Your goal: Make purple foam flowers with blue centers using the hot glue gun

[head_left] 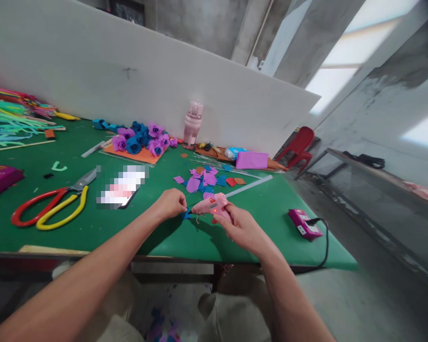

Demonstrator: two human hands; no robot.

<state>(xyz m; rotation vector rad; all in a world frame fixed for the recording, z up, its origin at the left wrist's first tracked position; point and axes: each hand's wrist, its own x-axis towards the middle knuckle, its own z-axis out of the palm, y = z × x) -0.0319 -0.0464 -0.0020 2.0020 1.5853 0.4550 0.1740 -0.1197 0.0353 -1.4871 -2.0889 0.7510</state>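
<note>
A craft workshop in a bare concrete building: a green-covered table [92, 228] carries big scissors [53, 204], paper flowers [141, 137], cut paper scraps [207, 179] and bundled sticks [7, 118]. A white board [146, 71] backs the table; a red plastic chair [299, 147] stands beyond.

One view only, from a camera on the person's head, looking forward and down across the green table [92, 228] toward the white board [128, 71] at its far edge. The picture is tilted: the board's top runs down from 10 o'clock to 3 o'clock. Both forearms enter from 6 o'clock, and the left hand [170, 203] and right hand [243, 229] meet near centre, close to the lens. Lap and floor show at 6 o'clock; the room opens at 2 o'clock. There is no second view to share with.
</note>
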